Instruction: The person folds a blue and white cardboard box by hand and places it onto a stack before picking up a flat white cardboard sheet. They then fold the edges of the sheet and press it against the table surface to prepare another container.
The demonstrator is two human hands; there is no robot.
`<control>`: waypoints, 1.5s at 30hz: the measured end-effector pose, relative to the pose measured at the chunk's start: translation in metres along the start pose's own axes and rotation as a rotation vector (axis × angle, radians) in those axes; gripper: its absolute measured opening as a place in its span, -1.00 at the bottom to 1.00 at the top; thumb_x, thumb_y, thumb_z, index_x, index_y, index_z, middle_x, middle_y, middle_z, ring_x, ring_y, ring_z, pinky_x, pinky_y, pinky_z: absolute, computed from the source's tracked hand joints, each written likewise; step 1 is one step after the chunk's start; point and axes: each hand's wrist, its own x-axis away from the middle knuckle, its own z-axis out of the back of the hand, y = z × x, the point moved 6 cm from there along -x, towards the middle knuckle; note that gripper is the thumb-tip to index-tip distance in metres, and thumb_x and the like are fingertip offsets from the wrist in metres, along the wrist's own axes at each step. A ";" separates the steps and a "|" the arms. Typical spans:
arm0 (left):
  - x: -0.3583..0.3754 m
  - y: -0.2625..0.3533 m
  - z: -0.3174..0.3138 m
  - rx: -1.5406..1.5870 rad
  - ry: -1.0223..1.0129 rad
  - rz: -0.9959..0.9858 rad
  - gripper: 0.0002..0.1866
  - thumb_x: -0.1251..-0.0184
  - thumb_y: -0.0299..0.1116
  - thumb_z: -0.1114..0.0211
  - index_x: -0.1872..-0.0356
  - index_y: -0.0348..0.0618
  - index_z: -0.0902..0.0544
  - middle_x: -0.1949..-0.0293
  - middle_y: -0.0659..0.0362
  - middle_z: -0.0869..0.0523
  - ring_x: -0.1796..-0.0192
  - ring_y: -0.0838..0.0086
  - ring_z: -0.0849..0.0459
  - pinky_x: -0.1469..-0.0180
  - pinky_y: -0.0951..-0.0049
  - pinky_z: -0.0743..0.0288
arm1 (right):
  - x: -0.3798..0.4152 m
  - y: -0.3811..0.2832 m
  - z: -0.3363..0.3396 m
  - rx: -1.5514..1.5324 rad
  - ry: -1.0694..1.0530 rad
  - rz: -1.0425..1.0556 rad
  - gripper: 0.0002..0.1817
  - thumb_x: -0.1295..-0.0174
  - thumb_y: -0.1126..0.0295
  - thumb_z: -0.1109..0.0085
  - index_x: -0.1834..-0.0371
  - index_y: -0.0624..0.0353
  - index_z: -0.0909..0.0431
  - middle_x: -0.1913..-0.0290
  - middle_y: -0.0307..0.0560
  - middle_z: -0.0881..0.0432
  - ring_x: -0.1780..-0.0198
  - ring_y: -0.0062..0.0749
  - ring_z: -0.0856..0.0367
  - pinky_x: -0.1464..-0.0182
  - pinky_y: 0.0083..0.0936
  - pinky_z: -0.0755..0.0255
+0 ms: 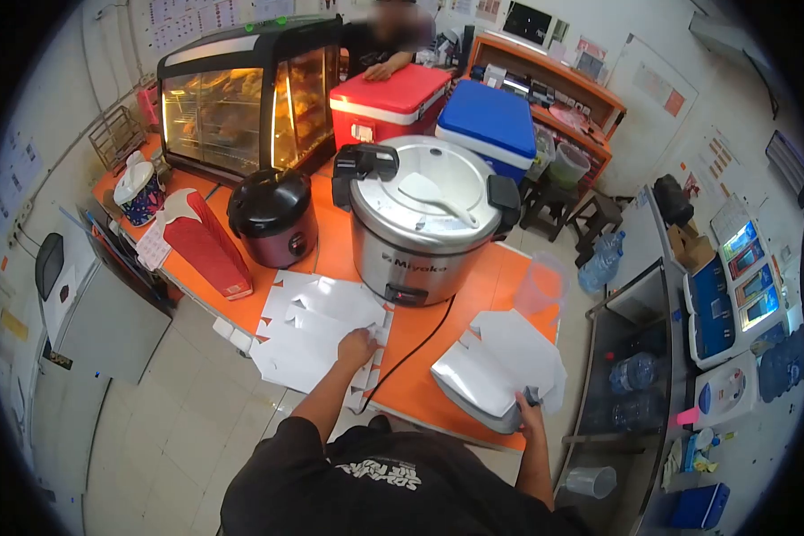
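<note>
My left hand (357,347), its fingers bunched, is at the right part of a spread of white die-cut cardboard sheets (299,335) on the orange table. The sheets have notched edges and lie overlapped. On the right, my right hand (530,414) is closed on the near edge of another set of white cardboard sheets (509,353). One curved sheet there shows a grey underside at the table's front edge. A black cord (417,347) runs between the two sets. Beyond them stands a large silver rice cooker (411,263) with a white rice paddle (438,198) on its lid.
A smaller dark rice cooker (275,219), a red paper bag (204,246) and a lit food warmer (214,116) stand at left. Behind are red (389,94) and blue (485,121) cooler boxes. A person's hand (389,67) rests on the red one. A clear plastic container (542,284) stands at right.
</note>
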 end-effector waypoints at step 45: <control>0.007 -0.018 0.162 1.104 0.312 0.268 -0.72 -0.37 -0.16 -0.22 0.37 -0.17 -0.64 0.43 0.33 -0.61 0.40 0.69 -0.52 0.31 0.61 -0.47 | 0.006 0.001 0.001 0.014 -0.093 -0.008 0.11 0.00 -0.31 -0.25 -0.47 0.14 0.02 -0.45 0.15 -0.09 -0.42 0.16 -0.09 -0.12 0.30 -0.23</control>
